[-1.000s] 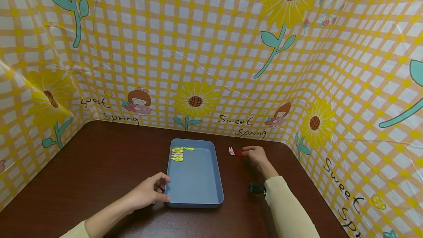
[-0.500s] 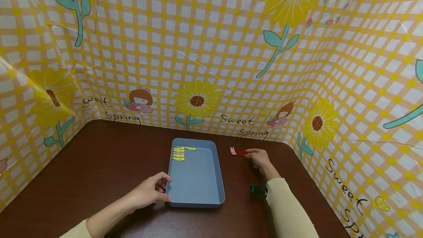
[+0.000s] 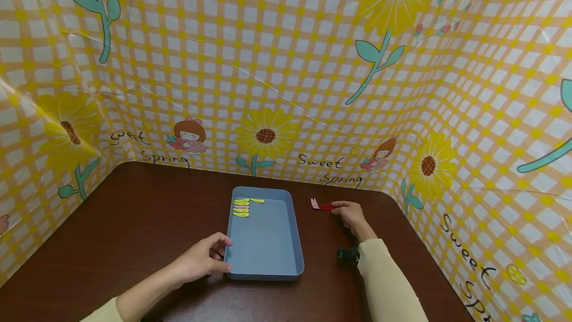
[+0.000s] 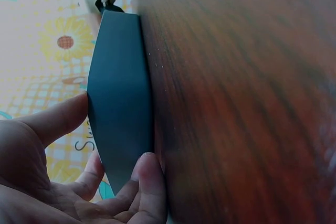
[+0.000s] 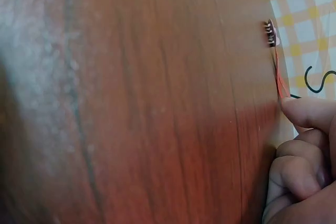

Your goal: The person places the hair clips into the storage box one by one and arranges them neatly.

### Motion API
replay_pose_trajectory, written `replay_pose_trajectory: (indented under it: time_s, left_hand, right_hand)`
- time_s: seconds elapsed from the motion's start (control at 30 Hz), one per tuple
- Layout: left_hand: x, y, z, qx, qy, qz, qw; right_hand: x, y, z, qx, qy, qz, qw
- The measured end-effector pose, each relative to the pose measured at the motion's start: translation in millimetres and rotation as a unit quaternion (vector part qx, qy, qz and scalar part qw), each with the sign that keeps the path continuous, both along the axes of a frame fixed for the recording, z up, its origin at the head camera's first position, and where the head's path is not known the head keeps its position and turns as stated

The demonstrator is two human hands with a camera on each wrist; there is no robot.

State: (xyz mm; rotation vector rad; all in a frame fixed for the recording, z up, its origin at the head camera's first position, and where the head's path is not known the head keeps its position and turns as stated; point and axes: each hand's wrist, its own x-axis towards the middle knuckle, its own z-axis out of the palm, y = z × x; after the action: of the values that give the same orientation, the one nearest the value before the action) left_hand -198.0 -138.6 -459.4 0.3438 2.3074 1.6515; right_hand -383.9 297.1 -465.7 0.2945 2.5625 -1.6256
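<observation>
A blue-grey tray [image 3: 263, 247] lies on the table, with several yellow hair clips [image 3: 241, 211] and a pink one in a column at its upper left. One more yellow clip [image 3: 256, 201] lies beside the column's top. My left hand [image 3: 203, 257] grips the tray's left side, thumb and fingertips at the rim and outer wall. To the tray's right, my right hand [image 3: 350, 214] pinches the end of a red hair clip [image 3: 325, 207] low at the table; its index fingertip is hidden in the right wrist view. Pink hair clips [image 3: 315, 204] lie just left of the red.
A dark object [image 3: 346, 254] shows at the right wrist, beside the sleeve. The dark wooden table [image 3: 147, 212] is bounded behind and at the sides by a yellow checked cloth [image 3: 214, 88] with sunflowers.
My right hand has shifted slightly right, off the red clips, so more red shows beside the fingertips. The left hand and tray keep their places.
</observation>
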Motion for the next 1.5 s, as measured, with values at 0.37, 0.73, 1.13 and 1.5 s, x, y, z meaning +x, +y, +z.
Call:
replay_pose_trajectory:
  time_s: [0.37, 0.73, 1.13, 1.5]
  left_hand:
    - [0.5, -1.0, -1.1, -0.008, 0.001, 0.008, 0.9999]
    - [1.0, -1.7, -0.7, -0.007, 0.002, 0.01, 0.9999]
    - [0.7, -0.5, -0.8, -0.007, 0.007, 0.006, 0.9999]
    - [0.7, 1.2, -1.3, -0.008, 0.004, 0.004, 0.9999]
  right_hand:
    - [-4.4, -2, -1.7, 0.033, -0.003, 0.0, 0.9995]
    - [-12.2, -1, -7.2, 0.041, 0.009, -0.003, 0.9991]
    - [-8.7, 0, -7.5, 0.062, 0.005, -0.007, 0.9981]
    - [-4.8, 4, -9.5, 0.078, 0.018, 0.004, 0.9968]
